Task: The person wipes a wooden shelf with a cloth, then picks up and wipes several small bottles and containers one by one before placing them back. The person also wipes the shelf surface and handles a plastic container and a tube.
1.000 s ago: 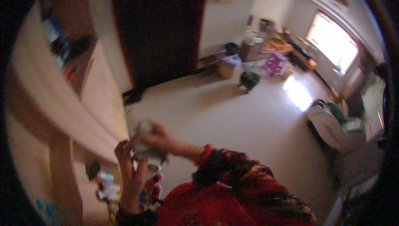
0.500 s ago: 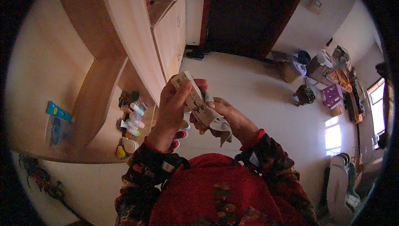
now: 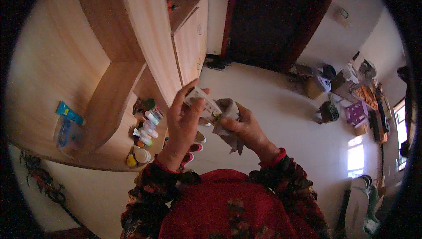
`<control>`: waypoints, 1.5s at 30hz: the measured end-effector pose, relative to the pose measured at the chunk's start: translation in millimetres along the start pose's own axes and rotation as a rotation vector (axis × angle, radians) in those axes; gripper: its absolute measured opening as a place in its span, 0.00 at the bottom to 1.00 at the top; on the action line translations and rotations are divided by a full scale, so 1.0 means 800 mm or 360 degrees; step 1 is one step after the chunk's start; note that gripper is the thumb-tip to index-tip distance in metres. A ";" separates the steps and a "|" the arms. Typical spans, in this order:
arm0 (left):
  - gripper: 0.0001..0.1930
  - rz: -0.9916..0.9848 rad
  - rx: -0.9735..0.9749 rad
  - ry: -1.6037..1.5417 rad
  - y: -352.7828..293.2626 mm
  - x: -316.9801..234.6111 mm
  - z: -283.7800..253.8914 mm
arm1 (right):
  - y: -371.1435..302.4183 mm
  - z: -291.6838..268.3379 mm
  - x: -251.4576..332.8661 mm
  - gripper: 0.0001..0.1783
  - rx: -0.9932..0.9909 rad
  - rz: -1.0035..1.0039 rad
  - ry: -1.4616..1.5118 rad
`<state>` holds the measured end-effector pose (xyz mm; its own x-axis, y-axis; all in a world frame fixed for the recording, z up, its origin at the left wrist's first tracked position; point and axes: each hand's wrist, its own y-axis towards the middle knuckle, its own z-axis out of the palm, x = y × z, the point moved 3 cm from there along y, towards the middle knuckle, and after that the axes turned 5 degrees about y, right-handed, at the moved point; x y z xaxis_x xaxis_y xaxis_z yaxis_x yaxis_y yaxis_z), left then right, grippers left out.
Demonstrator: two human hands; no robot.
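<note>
A small, pale printed box (image 3: 205,100), long and narrow, is held up in front of me over the floor. My left hand (image 3: 183,117) is closed around its upper end, with the thumb lying across its face. At the lower end, my right hand (image 3: 247,130) grips a crumpled grey cloth (image 3: 230,140) and presses it against the box with the thumb. Part of the cloth wraps behind the box, and a loose corner hangs below. The right fingers are mostly hidden by the cloth.
To my left, a wooden shelf (image 3: 99,164) holds several small bottles (image 3: 148,129), a white jar (image 3: 141,154) and a blue tube (image 3: 69,112). A wooden cabinet (image 3: 190,41) stands ahead, near a dark door (image 3: 281,15). A purple stool (image 3: 355,112) is among clutter at right.
The box has tilted and turned between my hands, and more of the cloth covers its lower end. My view has shifted, so the surroundings appear further right.
</note>
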<state>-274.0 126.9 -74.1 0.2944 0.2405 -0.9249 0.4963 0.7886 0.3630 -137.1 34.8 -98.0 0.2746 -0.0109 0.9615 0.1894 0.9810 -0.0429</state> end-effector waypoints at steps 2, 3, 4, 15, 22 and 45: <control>0.21 0.0079 -0.0025 0.0065 -0.007 0.005 -0.002 | 0.001 0.002 -0.002 0.27 -0.0024 -0.0045 -0.0210; 0.21 0.0104 -0.0043 0.0103 -0.011 0.010 -0.005 | 0.002 0.005 -0.003 0.26 -0.0004 -0.0040 -0.0284; 0.21 0.0121 -0.0047 0.0139 -0.014 0.012 -0.006 | 0.000 0.007 -0.002 0.26 0.0003 -0.0037 -0.0355; 0.20 -0.0260 -0.0309 -0.0318 -0.029 0.007 -0.064 | 0.004 0.046 -0.007 0.47 0.0385 0.0209 0.0059; 0.20 -0.0123 -0.0554 -0.0085 -0.048 -0.010 -0.096 | 0.021 0.055 -0.043 0.37 0.0288 0.0196 0.0215; 0.15 -0.0129 -0.0620 -0.1018 -0.055 -0.001 -0.202 | 0.080 0.138 -0.022 0.17 0.0680 -0.0122 0.0018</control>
<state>-428.1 183.5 -107.5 0.7453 -0.1087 -0.6578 0.2467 0.9616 0.1207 -233.7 119.1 -87.8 0.2857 -0.0865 0.9544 -0.1969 0.9694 0.1468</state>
